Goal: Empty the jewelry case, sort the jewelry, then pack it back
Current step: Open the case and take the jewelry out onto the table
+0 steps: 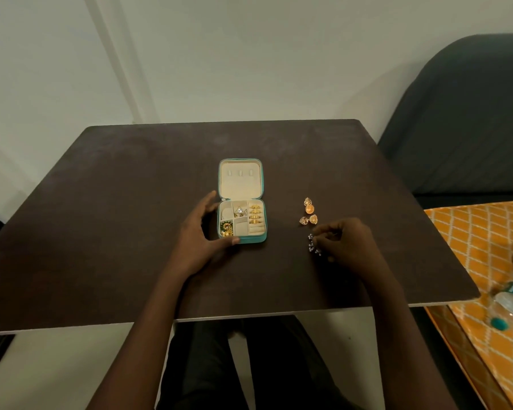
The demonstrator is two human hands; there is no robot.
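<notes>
Bare bench [131,202] surrounds the open case [242,220] of rings. Left hand [203,232] grip apart against it; right hand [344,241] clamped on beads [313,244].

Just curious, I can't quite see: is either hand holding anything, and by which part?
The right hand pinches a small beaded piece by its right side; the left hand steadies the jewelry case.

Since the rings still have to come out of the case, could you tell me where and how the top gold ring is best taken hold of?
Pinch the top gold ring by its raised ornate crown, coming straight down from above with two fingers. It sits upright in the ring roll on the right side of the jewelry case, so only the crown is exposed, and the next ring crowds it from the near side. The left hand braces the case.
</notes>
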